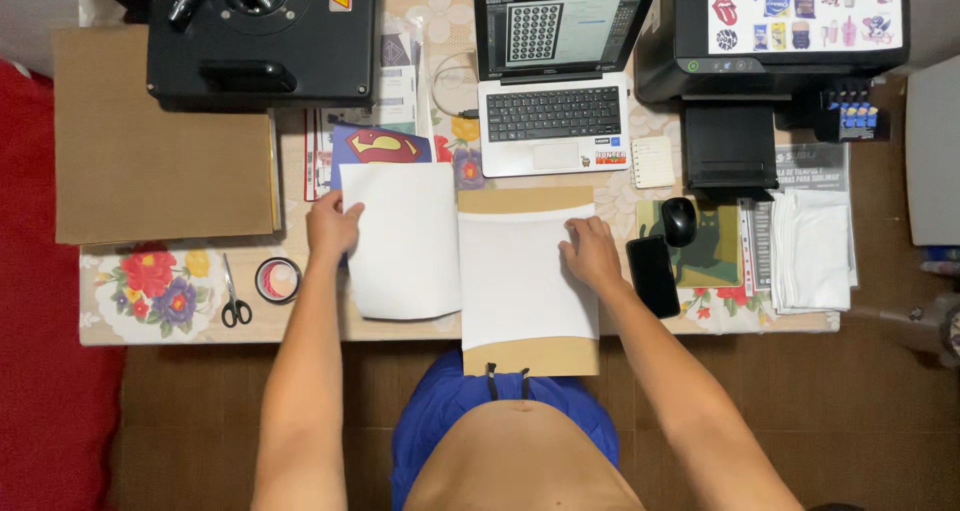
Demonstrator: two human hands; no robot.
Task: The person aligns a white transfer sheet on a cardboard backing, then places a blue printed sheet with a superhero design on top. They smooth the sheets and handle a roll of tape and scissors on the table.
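Left hand: the left hand lies at about 9 o'clock of the desk's middle, fingers spread flat on the top left corner of a loose white rectangular paper sheet, pressing rather than clasping it.
Right hand: the right hand rests palm down, fingers loosely extended, on the right edge of a second white paper sheet, which lies on a tan kraft paper sheet at 6 o'clock, overhanging the front edge of the flower-patterned table.
Handling: both white sheets look thin, light and limp; they would likely slide easily and crease if pinched hard, so a corner or edge seems the best place to lift.
Beneath the left sheet: a blue printed emblem sheet peeks out at 11 o'clock.
Containers: none open in view; a clear plastic sleeve of folded white cloth sits at 3 o'clock.
Nearby: black smartphone just beside the right hand, black computer mouse above it, open silver laptop at 12 o'clock, black-handled scissors and tape roll at 8 o'clock.
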